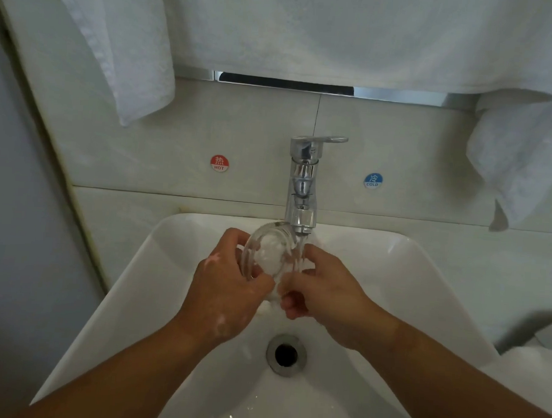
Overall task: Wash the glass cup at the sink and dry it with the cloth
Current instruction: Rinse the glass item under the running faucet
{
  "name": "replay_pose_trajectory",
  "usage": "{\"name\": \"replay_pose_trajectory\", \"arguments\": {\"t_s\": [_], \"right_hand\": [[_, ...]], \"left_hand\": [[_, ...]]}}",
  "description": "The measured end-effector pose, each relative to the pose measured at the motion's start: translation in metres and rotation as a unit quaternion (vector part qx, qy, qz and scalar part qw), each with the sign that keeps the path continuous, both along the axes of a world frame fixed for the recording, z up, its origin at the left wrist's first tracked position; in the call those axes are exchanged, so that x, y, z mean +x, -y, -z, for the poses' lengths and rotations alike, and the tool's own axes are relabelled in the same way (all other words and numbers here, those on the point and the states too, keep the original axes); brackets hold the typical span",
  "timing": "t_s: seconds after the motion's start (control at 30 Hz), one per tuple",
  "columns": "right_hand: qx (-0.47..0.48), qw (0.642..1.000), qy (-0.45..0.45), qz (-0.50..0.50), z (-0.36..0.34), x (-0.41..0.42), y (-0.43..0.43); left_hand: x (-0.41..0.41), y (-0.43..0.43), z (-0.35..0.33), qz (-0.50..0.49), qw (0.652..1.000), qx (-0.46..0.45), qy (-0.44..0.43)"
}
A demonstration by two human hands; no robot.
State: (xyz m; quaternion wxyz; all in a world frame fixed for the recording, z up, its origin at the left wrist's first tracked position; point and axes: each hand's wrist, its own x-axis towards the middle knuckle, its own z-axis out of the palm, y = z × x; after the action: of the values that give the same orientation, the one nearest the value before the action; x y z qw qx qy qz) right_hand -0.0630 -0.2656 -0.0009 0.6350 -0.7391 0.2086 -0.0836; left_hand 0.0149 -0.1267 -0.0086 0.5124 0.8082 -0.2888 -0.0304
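Note:
The clear glass cup (269, 252) lies tilted on its side just under the chrome tap (303, 181), over the white sink (409, 281). Water runs from the spout onto the cup's right side. My left hand (227, 290) grips the cup from the left, with foam on its back and wrist. From the right, my right hand (321, 292) holds the cup with its fingers curled under the lower edge. White cloths hang on the wall: one at upper left (123, 47) and one at right (523, 153).
The drain (286, 355) sits in the basin below my hands. Red HOT (219, 163) and blue COLD (373, 181) stickers flank the tap on the tiled wall. A wide white towel (359, 33) hangs across the top. Another white cloth (537, 357) lies at the right edge.

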Motion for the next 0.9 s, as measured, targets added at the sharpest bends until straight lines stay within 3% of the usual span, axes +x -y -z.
{"name": "replay_pose_trajectory", "arguments": {"t_s": [0.03, 0.1, 0.2, 0.27, 0.43, 0.6, 0.67, 0.8, 0.83, 0.9], "right_hand": [[0.04, 0.999, -0.002, -0.005, -0.0009, -0.0002, -0.0017], [0.026, 1.0, -0.002, -0.005, -0.0011, -0.0006, -0.0044], [-0.163, 0.986, 0.001, 0.034, 0.0018, -0.0012, -0.0006], [-0.208, 0.977, -0.007, 0.043, 0.0039, -0.0007, -0.0002], [-0.04, 0.999, -0.011, -0.014, 0.0045, -0.0002, 0.0005], [-0.231, 0.972, -0.031, 0.037, 0.0049, -0.0022, 0.0031], [-0.207, 0.977, -0.042, 0.038, 0.0049, -0.0017, 0.0025], [0.006, 1.0, -0.017, -0.004, -0.0004, -0.0027, -0.0013], [0.019, 0.999, -0.026, -0.008, 0.0, -0.003, -0.0011], [-0.055, 0.998, -0.038, 0.002, 0.0012, -0.0026, -0.0009]], "left_hand": [[-0.0017, 0.0011, 0.0013, 0.007, 1.0, -0.002, 0.009], [-0.0031, 0.0028, 0.0026, 0.017, 1.0, 0.0, 0.015], [0.0012, 0.002, 0.003, 0.022, 0.999, 0.025, -0.002], [0.0022, 0.0004, 0.0026, 0.019, 0.999, 0.028, -0.013], [0.0025, 0.0011, 0.0025, 0.003, 1.0, 0.008, -0.003], [0.0061, -0.0019, 0.0053, 0.028, 0.999, 0.032, -0.006], [0.0048, -0.0024, 0.0037, 0.028, 0.999, 0.023, -0.03], [0.0007, 0.0009, 0.0028, 0.016, 1.0, -0.007, -0.019], [0.0009, 0.0017, 0.0037, 0.012, 1.0, -0.005, -0.01], [0.0025, 0.0022, 0.0049, 0.01, 1.0, 0.006, -0.003]]}}
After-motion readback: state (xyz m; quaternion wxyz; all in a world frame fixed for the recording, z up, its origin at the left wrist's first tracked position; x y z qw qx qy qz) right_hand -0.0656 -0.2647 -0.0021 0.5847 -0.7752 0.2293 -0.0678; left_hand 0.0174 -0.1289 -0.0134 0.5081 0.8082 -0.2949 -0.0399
